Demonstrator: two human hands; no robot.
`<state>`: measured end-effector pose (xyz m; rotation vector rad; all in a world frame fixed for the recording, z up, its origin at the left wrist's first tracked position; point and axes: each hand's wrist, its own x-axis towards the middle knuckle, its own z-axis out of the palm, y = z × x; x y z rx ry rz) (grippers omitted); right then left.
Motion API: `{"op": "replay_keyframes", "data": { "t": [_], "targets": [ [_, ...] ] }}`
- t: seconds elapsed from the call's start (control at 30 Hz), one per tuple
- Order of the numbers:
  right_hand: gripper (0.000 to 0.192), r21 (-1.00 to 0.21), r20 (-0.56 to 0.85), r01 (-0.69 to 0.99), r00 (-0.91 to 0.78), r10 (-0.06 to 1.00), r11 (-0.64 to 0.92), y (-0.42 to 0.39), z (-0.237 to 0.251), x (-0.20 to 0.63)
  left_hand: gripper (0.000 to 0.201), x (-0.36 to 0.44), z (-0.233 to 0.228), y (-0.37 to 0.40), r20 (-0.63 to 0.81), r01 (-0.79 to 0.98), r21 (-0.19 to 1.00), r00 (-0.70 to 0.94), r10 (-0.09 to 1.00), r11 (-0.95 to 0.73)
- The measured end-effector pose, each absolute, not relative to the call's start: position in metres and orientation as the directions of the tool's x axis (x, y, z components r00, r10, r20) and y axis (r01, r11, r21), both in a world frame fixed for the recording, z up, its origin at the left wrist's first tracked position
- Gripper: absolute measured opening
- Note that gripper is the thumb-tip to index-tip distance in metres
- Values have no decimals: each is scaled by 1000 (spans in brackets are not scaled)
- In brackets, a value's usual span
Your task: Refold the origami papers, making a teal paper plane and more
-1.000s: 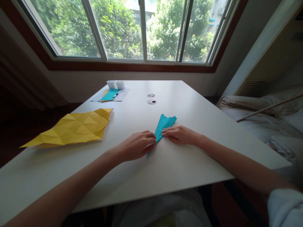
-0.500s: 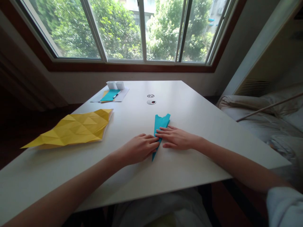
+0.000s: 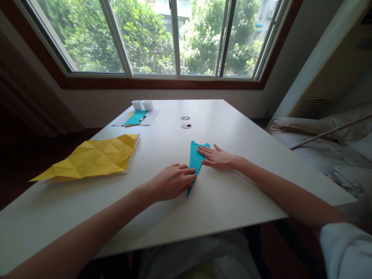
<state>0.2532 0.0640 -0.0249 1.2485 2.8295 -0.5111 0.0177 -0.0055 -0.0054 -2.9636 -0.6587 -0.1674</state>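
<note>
A blue folded paper lies on the white table in front of me, narrowing to a sharp point toward me, with a notched far end. My left hand holds its lower part down, fingers curled together over the left edge; the thumb is partly hidden. Higher up, my right hand rests flat, its outstretched fingertips on the upper right of the paper and its palm beside it on the table.
A large creased yellow paper lies at the left of the table. Further back are blue sheets, a pen and two small white paper boxes. Two round items, one being a white disc, are at the far middle.
My right hand has slid away from me along the blue paper, from its middle to the upper end, which now lies flatter. My left hand has stayed in place.
</note>
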Motion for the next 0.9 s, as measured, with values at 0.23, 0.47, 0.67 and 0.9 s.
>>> {"op": "replay_keyframes", "data": {
  "t": [0.23,0.47,0.67,0.9],
  "targets": [
    [67,-195,-69,750,-653,754,632,78,-28,260,22,18,-2,-4,145,455,-56,884,443,-889],
    [46,86,214,724,-684,697,684,74,-18,276,25,-2,1,15,150,578,-51,811,566,-814],
    [34,72,268,672,-725,635,737,58,-16,270,28,-9,2,24,129,804,-34,593,795,-594],
    [37,-234,125,677,-691,712,698,56,-14,264,28,-18,1,31,15,907,153,395,919,-392]
  ]
}}
